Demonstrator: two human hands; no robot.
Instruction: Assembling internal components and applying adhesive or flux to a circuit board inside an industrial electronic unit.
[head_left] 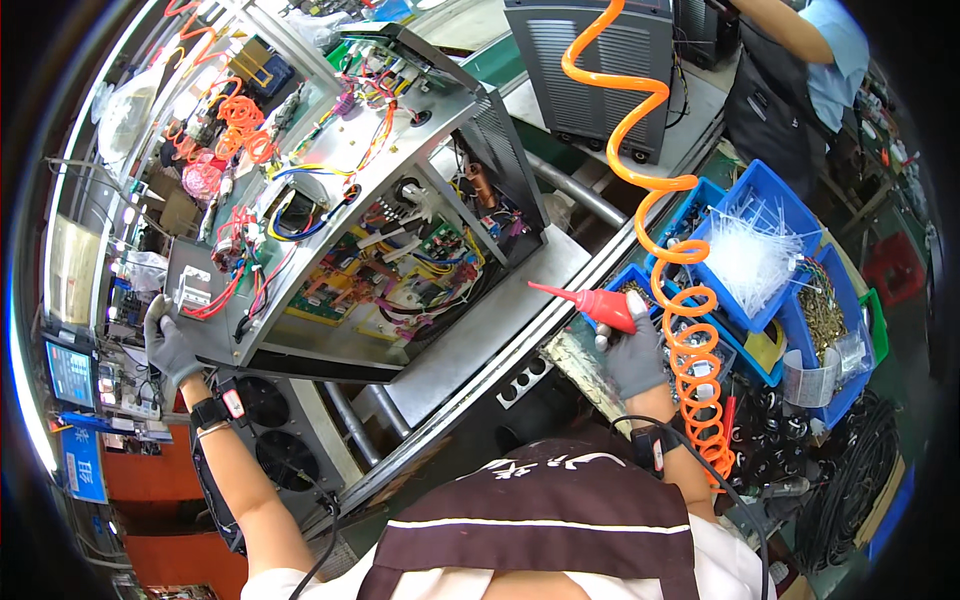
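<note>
Gray-gloved right hand (pixel 637 362) clamps red plastic nozzle bottle (pixel 607 308); gray-gloved left hand (pixel 170 345), finger grip unclear, at wired, still-open gray metal cabinet (pixel 412 147).

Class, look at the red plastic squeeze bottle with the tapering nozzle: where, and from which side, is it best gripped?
By the broad body of the red plastic squeeze bottle, probably from the picture's lower right, as the grey-gloved right hand holds it: that end is widest, while the slender red nozzle points left, away from the palm, and is best kept free.

The orange coiled hose (pixel 660 182) is cut off — up top.
</note>
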